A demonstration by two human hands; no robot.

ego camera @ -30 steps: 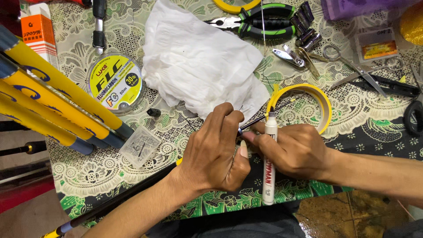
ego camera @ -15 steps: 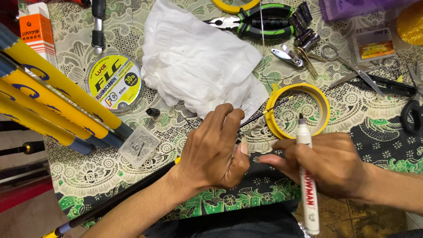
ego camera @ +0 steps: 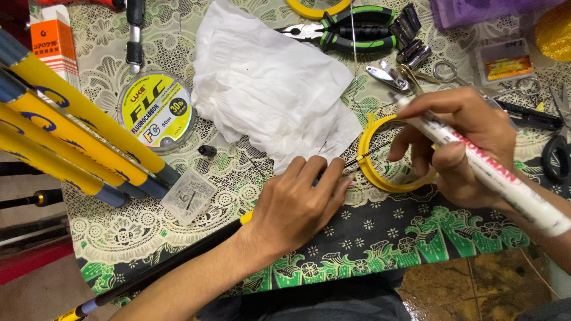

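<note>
My left hand (ego camera: 297, 205) rests on the patterned tablecloth (ego camera: 137, 232), pinching a thin dark rod (ego camera: 172, 261) that runs from the lower left to a fine tip near the yellow tape roll (ego camera: 370, 169). Over that roll, my right hand (ego camera: 467, 142) grips a white marker pen (ego camera: 505, 175), which slants with its tip up and to the left. A crumpled white tissue (ego camera: 267, 89) lies just beyond my left hand's fingers.
Several yellow rod sections (ego camera: 71, 137) lie at the left edge beside a round spool of fishing line (ego camera: 156, 110) and a small clear packet (ego camera: 189, 196). Green-handled pliers (ego camera: 351, 32), a nail clipper (ego camera: 386, 74), black scissors (ego camera: 556, 157) and an orange box (ego camera: 52, 41) ring the work area.
My right hand has carried the marker from beside my left hand up and to the right, over the tape roll. The left hand has stayed on the rod.
</note>
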